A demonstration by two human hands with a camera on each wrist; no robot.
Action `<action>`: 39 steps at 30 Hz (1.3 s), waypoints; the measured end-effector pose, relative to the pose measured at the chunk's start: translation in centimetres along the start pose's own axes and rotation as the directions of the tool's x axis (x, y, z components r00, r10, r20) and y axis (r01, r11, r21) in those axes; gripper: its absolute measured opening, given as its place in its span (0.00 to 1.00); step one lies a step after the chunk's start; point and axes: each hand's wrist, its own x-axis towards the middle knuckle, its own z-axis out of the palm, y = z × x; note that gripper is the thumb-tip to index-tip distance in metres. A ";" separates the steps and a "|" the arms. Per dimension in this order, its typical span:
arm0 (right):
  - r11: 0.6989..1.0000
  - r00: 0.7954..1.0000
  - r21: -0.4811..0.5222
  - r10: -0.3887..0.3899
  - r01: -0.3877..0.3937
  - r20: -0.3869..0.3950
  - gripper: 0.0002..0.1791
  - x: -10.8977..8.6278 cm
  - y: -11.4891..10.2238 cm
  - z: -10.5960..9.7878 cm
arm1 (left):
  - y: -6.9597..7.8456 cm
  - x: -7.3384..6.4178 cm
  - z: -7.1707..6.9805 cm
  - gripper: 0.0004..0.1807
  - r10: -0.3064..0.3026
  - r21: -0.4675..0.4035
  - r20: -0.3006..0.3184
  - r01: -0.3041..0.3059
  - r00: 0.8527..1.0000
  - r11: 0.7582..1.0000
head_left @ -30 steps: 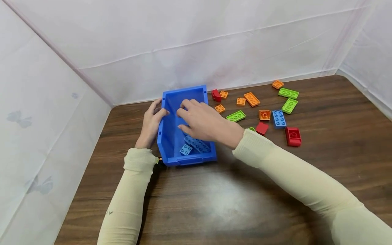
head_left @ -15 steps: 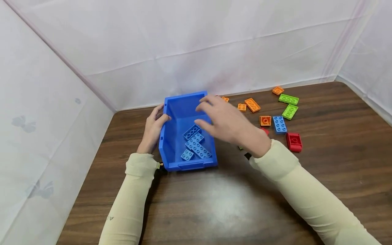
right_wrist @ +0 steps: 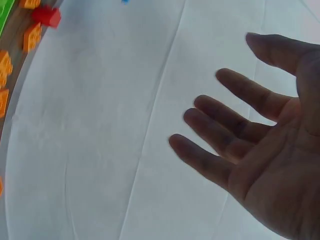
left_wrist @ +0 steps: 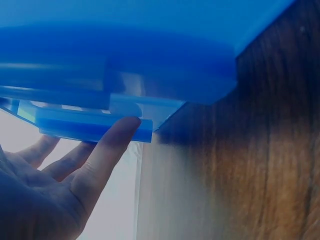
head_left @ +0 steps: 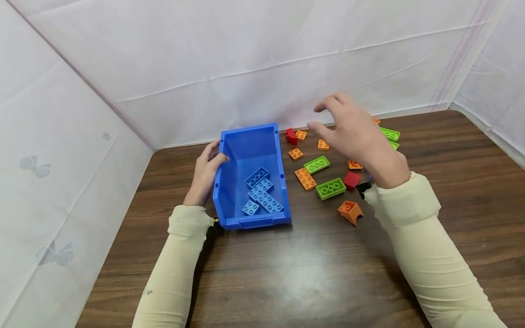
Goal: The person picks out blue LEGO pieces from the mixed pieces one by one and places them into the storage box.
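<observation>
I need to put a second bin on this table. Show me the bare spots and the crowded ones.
Bare wood runs along the near edge of the table, between the two sleeves below the blue bin, and at the far right corner. Crowded: the loose bricks right of the bin, under the right hand. The left hand holds the bin's left wall.

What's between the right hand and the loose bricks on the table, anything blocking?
Nothing visible. The right hand hovers open and empty above the loose bricks, with only air beneath it. The left hand holds the blue bin by its left wall, apart from the bricks.
</observation>
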 end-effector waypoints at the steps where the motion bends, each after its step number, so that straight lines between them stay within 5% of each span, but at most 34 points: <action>1: 1.000 1.000 -0.010 0.027 -0.027 0.013 0.25 0.0 0.3 -0.3 | 0.0 0.0 0.0 0.40 0.000 0.001 -0.001 0.000 1.000 1.000; 12: 0.958 0.953 0.007 0.283 -0.286 0.111 0.30 0.3 3.4 -2.5 | 0.4 0.1 -0.2 0.40 0.002 0.001 0.007 -0.002 1.000 1.000; 26: 0.937 0.904 -0.127 0.348 -0.326 0.248 0.24 -0.3 7.8 -2.9 | 0.5 0.0 -0.3 0.39 0.012 -0.008 0.012 -0.012 1.000 1.000; 39: 0.891 0.802 -0.149 0.451 -0.428 0.392 0.16 -0.7 11.2 -1.2 | 0.6 0.0 -0.3 0.39 0.012 -0.005 0.010 -0.012 1.000 1.000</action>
